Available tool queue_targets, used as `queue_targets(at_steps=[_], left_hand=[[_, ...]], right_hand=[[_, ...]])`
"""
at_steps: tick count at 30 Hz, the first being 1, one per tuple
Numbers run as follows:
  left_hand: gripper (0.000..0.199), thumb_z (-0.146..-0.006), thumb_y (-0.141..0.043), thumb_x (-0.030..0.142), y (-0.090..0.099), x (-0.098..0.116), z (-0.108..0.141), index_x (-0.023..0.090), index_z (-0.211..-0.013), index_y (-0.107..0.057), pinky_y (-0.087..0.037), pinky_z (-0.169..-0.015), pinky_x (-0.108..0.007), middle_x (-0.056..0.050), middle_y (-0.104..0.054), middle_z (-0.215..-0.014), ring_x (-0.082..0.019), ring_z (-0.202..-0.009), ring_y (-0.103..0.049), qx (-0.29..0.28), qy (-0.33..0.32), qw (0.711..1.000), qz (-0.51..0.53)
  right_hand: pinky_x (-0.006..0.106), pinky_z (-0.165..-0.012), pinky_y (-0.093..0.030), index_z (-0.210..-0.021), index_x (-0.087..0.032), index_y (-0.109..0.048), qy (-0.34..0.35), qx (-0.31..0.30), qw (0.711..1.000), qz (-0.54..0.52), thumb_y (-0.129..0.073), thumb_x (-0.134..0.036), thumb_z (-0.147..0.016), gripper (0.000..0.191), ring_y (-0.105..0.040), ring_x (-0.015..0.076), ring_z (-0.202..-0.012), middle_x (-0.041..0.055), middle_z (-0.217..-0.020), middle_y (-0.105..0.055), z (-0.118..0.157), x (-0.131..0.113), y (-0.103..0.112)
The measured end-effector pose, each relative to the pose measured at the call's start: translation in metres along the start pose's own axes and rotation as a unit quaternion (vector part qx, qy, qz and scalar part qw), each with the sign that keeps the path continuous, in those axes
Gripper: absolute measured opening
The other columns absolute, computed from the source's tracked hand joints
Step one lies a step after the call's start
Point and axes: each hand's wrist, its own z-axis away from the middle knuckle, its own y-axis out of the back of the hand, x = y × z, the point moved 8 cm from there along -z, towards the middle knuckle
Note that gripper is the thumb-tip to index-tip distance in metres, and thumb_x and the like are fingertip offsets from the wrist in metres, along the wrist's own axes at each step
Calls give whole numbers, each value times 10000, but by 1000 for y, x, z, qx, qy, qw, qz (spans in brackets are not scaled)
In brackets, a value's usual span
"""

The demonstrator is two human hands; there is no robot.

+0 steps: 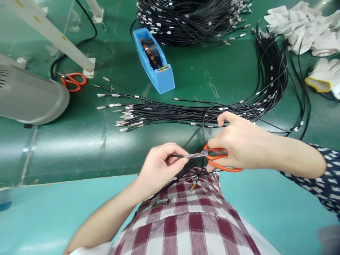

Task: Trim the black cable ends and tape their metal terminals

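My left hand [164, 166] is closed, pinching a thin black cable [177, 156] between thumb and fingers near the table's front edge. In my right hand [231, 141] is a pair of orange-handled scissors [219, 161], blades pointing left. The tips of the blades meet the cable at my left fingertips; whether they cut into it I cannot tell. Below the hands, more black cables [183, 173] hang over the table edge onto the checked apron [183, 226]. Just beyond my hands lies a long bundle of black cables [170, 112] with white labels and metal-tipped ends.
A blue tape dispenser [159, 72] with amber tape stands beyond the bundle. A large coil of black cables [186, 21] lies at the back. Other orange-handled scissors [73, 82] rest beside a grey machine [32, 94]. White gloves [305, 28] are piled at the back right.
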Motion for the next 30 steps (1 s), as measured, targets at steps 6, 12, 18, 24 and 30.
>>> queue_targets(at_steps=[6, 12, 18, 24, 30], left_hand=[[107, -834, -661, 175, 2, 7, 2, 139, -789, -751, -305, -498, -204, 27, -511, -613, -66, -519, -396, 19, -52, 998, -22], [94, -836, -666, 149, 2, 5, 4, 146, -802, -754, -299, -485, -201, 30, -511, -618, -61, -508, -389, 35, -77, 996, -23], [84, -835, -676, 153, 4, 6, 6, 147, -798, -751, -298, -483, -205, 31, -499, -605, -65, -506, -383, 47, -84, 995, -16], [84, -838, -672, 151, 5, 10, 4, 144, -799, -745, -309, -488, -202, 29, -521, -618, -63, -509, -391, 37, -90, 995, -24], [89, -839, -668, 142, 5, 11, 6, 147, -794, -744, -314, -495, -207, 39, -492, -601, -68, -513, -397, 41, -97, 994, -23]], right_hand=[[335, -730, -296, -512, -204, -533, -1, -19, 1000, 6, -539, -462, -919, 482, -160, 108, -476, -34, -440, -560, 0, -2, -2], [343, -724, -292, -540, -202, -554, -3, -58, 997, 44, -507, -297, -909, 384, -105, 115, -490, -5, -515, -619, -2, -6, -8], [325, -712, -293, -532, -196, -538, -21, -44, 999, 5, -572, -330, -892, 386, -127, 107, -480, -43, -450, -540, -3, -1, -10], [338, -740, -289, -548, -204, -563, -14, -16, 1000, -13, -544, -573, -898, 509, -165, 99, -471, -46, -429, -530, -3, 2, -3], [352, -737, -277, -540, -200, -557, -1, -20, 998, 53, -490, -455, -934, 474, -147, 105, -479, -13, -448, -552, -2, -5, -1]])
